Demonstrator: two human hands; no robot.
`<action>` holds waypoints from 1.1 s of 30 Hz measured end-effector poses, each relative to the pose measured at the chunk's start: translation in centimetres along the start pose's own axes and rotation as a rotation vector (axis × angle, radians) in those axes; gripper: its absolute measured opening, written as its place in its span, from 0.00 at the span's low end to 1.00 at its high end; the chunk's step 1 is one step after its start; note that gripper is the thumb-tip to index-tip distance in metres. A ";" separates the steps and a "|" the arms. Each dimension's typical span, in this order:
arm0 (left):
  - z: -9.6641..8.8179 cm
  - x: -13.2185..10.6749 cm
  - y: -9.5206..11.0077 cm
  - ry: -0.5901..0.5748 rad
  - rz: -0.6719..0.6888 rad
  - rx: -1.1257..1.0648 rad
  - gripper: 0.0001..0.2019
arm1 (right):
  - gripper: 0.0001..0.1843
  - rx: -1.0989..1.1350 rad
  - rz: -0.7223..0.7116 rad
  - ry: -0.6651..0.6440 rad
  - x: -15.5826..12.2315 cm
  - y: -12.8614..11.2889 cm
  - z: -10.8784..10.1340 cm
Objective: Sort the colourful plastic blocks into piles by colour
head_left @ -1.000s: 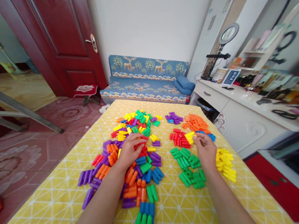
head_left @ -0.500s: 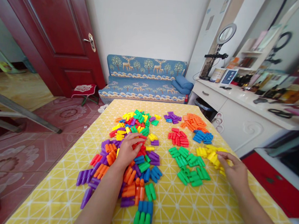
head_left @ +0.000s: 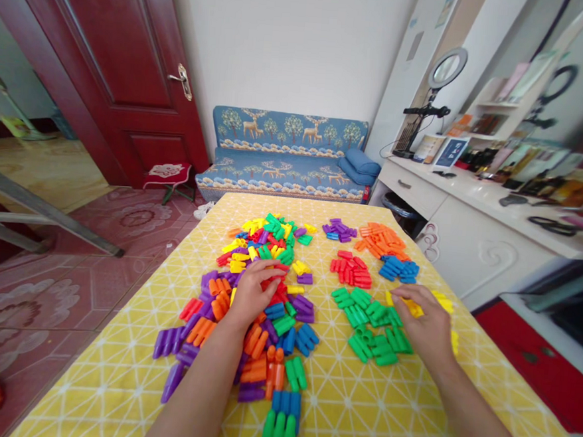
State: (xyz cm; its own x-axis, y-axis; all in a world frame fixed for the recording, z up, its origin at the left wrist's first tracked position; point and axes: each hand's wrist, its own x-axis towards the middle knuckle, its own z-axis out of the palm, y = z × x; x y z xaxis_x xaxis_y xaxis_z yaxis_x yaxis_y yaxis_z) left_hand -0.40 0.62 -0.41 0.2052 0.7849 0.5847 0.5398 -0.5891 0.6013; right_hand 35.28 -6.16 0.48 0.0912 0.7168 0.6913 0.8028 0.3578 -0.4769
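Observation:
My left hand (head_left: 254, 292) rests in a mixed pile of bullet-shaped plastic building blocks, its thumb and fingers closed around a red block (head_left: 273, 285). Purple blocks (head_left: 167, 343), orange blocks (head_left: 201, 332) and blue blocks (head_left: 306, 339) lie around it. My right hand (head_left: 427, 321) hovers over the yellow blocks (head_left: 444, 300), partly covering them. Its fingers are loosely bent and apart, with no block visible in them. Just left of it lies a group of green blocks (head_left: 371, 324).
Sorted groups of red blocks (head_left: 350, 269), blue blocks (head_left: 398, 268), orange blocks (head_left: 380, 239) and purple blocks (head_left: 339, 230) lie on the yellow tablecloth (head_left: 348, 409). A blue sofa (head_left: 285, 165) stands beyond the table, a white dresser (head_left: 471, 224) to the right.
My right hand has moved left from the outer side of the yellow blocks, towards the green group. My left hand stays at the red block in the pile.

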 end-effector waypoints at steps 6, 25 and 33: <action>-0.1 0.0 0.1 -0.012 -0.006 0.005 0.11 | 0.11 0.248 0.062 -0.364 2.1 -7.5 7.8; -0.2 0.0 0.4 -0.040 -0.020 0.008 0.13 | 0.24 0.315 0.216 -0.314 2.3 -8.1 17.2; -0.4 -0.1 0.5 -0.175 0.053 0.128 0.29 | 0.15 0.606 0.202 -0.422 1.8 -10.5 16.4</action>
State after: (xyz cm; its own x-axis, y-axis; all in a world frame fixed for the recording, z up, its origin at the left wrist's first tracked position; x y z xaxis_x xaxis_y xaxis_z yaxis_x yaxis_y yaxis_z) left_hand -0.51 0.18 0.02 0.3684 0.7814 0.5037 0.6212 -0.6100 0.4920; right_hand 17.36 1.20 -2.22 -0.1286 0.9273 0.3516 0.3195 0.3744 -0.8705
